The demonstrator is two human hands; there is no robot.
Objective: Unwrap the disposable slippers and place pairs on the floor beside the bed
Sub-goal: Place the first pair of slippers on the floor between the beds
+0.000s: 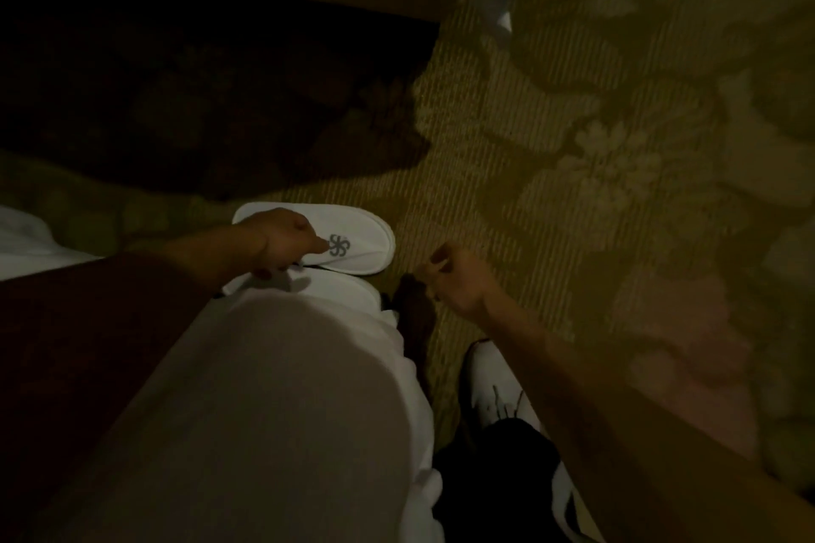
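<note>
Low in the middle of the frame, the left hand (pixel 282 240) is pinching the logo-printed white slipper (pixel 353 242) lying flat on the patterned carpet (pixel 573 145) — the placing step, by the look of it. The right hand (pixel 458 282), just right of it, is curling loosely around nothing visible. A second slipper (pixel 308 284) is peeking out below — next, squaring it alongside.

Second slipper (pixel 304 284) mostly behind the white garment (pixel 282 410); left hand's fingers (pixel 264 273) partly out of sight.
</note>
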